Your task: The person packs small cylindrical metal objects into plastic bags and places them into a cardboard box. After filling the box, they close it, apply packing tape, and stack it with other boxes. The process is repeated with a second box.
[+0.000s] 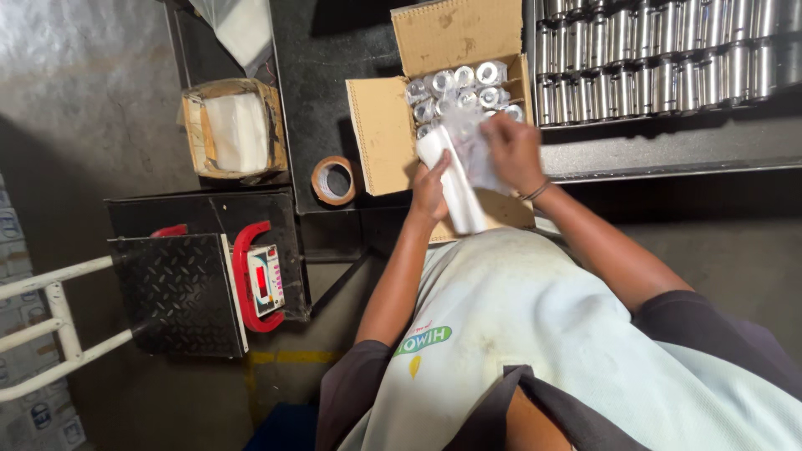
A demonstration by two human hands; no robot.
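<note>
The open cardboard box (384, 134) is the landmark. Its raised flaps wall off its far and left sides. Packed metal cylinders (455, 88) fill its inside — no gap between them. Right of it, rows of steel parts (652, 58) block the way. Left of it, bare dark tabletop (309, 83) lies open around a tape roll (334, 179).

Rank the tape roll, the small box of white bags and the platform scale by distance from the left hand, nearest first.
From the left hand:
1. Tape roll, just to its left on the dark table.
2. Small box of white bags, farther left and up.
3. Platform scale, lower left on the floor.
</note>
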